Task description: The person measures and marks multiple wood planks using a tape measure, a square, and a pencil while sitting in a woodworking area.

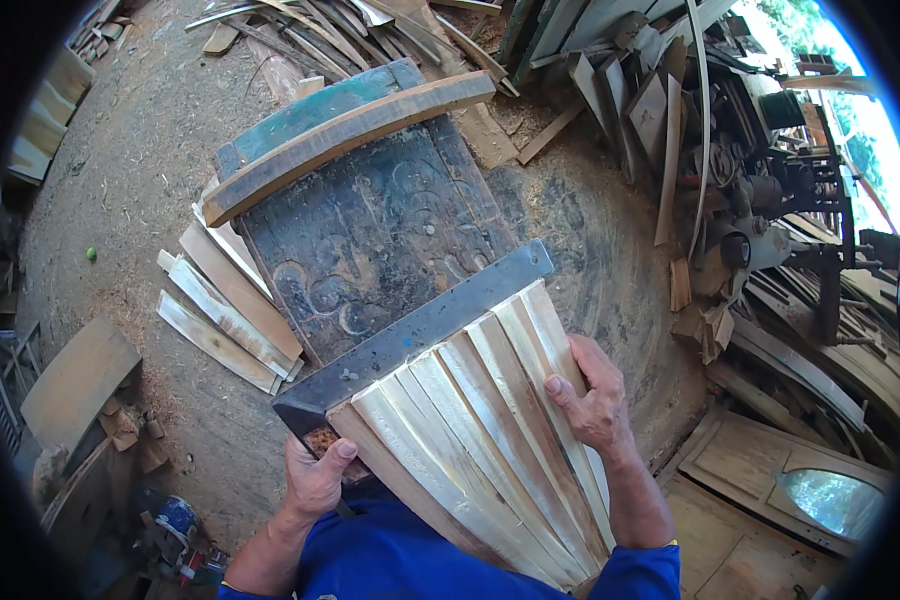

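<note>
A row of pale wooden slats (470, 420), set side by side, slopes down toward my body. My right hand (595, 395) wraps round the row's right side, thumb lying on top. At the left side, my left hand (315, 475) curls by the corner of a dark bar (420, 325), its thumb close to the darker outermost slat; its fingers are hidden beneath. The slats' far ends lie along that bar. Beyond it is a worn dark work surface (370, 220) with curved marks, and a curved wooden beam (350, 140) crosses its far end.
Loose wooden strips (230, 300) lie left of the work surface. Scrap wood (320, 35) is heaped at the back. Machinery (750, 200) and stacked boards stand on the right, with a panelled door (770, 475) below. A curved board (80, 380) leans at the left.
</note>
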The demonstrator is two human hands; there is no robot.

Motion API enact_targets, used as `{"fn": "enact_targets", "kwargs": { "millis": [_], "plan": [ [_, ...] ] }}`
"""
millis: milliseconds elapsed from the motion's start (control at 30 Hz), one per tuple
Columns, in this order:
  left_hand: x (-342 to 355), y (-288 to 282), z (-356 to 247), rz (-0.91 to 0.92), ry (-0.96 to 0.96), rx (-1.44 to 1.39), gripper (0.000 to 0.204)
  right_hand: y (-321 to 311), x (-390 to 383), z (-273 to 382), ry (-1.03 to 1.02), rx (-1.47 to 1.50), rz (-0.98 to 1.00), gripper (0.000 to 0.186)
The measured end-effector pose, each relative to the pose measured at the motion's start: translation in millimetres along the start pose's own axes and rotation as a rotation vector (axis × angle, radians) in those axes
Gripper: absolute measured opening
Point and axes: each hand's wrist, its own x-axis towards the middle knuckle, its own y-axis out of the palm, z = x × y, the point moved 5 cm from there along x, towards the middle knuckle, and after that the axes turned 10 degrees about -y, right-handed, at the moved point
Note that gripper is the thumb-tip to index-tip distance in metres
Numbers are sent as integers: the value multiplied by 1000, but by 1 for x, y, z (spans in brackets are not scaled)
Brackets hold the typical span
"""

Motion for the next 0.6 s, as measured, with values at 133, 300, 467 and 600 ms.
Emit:
{"fn": "enact_targets", "kwargs": {
  "millis": [133, 300, 467, 600],
  "plan": [
    [0, 1, -4, 8, -39, -18, 47, 0, 3, -1, 8, -13, 17, 64],
    [-10, -6, 0, -66, 124, 40, 39, -6, -10, -1, 13, -9, -71, 63],
    [-33, 7, -18, -318, 777, 413, 23, -12, -23, 52, -232, -260, -264, 68],
    [-68, 59, -37, -385, 1120, 804, 38, 8, -70, 139, -290, 457, 145, 85]
  ]
}}
